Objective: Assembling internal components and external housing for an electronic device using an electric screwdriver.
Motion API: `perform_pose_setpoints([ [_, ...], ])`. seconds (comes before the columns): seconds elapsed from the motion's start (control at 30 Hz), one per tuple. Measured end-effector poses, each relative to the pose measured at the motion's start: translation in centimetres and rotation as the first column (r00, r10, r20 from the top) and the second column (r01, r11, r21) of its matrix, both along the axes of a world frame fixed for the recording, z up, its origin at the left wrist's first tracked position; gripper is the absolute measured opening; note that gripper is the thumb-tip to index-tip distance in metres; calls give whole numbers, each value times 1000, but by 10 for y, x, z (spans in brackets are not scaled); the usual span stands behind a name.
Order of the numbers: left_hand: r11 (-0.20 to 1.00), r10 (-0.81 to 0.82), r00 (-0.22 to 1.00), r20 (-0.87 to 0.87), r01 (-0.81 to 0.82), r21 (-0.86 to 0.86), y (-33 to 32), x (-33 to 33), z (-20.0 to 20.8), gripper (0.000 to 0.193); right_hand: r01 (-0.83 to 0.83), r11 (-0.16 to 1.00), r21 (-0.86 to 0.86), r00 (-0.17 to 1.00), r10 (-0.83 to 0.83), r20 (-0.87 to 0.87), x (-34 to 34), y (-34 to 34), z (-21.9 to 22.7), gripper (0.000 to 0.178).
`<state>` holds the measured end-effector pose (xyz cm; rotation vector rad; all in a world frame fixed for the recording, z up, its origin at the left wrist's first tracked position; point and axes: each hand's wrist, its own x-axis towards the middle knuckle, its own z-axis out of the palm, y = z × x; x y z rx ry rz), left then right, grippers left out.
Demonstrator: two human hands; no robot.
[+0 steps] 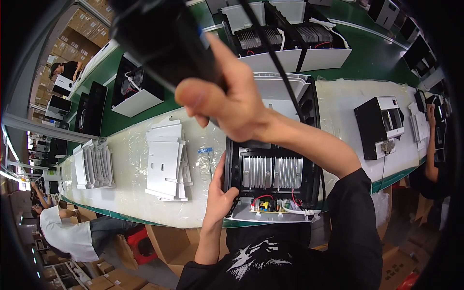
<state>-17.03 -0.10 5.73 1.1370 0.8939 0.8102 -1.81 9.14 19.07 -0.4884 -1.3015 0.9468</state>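
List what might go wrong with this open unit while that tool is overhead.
The black handheld tool in the right hand could slip and strike the finned heat sinks exposed in the open black housing.
The black cord passes close to the right forearm and might snag.
The thin red wires lie exposed beside the circuit board and could get pinched.

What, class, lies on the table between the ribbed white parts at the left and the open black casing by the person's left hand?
In the head view: a pile of flat white panels and, nearer the open black casing, a small blue item.
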Motion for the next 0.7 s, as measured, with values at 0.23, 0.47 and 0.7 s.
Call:
perform_pose_setpoints([
  [0.23,1000,30,983,-180,-31,-2,-4,-3,-3,80,33,994,104,986,-50,161,5,4,-30,72],
  [0.47,997,62,978,-198,-69,-27,-2,3,2,79,85,988,126,989,-99,114,11,10,-41,72],
  [0.7,996,90,970,-227,-91,9,-1,5,2,83,78,981,178,993,-92,74,7,10,-44,73],
])
